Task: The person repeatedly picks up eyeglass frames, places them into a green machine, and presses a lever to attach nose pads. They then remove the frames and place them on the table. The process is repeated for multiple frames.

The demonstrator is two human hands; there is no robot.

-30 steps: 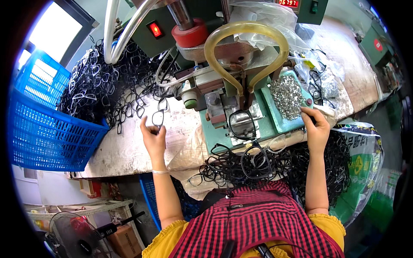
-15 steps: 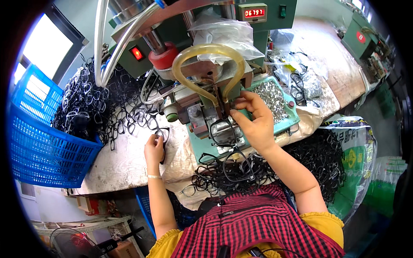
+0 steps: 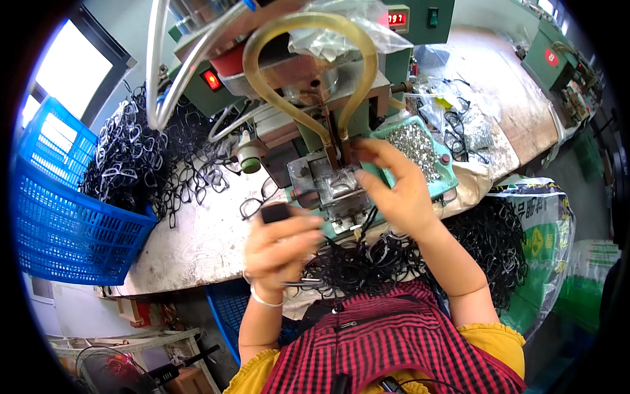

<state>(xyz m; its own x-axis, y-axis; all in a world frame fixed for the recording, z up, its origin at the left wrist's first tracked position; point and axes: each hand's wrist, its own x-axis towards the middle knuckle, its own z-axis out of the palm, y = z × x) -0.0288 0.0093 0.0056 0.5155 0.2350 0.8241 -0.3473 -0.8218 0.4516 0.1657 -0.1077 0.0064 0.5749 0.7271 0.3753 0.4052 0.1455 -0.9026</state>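
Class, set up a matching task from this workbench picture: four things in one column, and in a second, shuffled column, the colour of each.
Things:
1. Basket at the bench's left end
2. Looped hose on the machine
3. Tray of small metal parts
4. Eyeglass frames heaped beside the basket

Colours:
A. black
B. teal green
C. blue
D. yellowish

Pairs: 1-C, 2-D, 3-B, 4-A

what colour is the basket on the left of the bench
Blue; the basket shows best in the head view.
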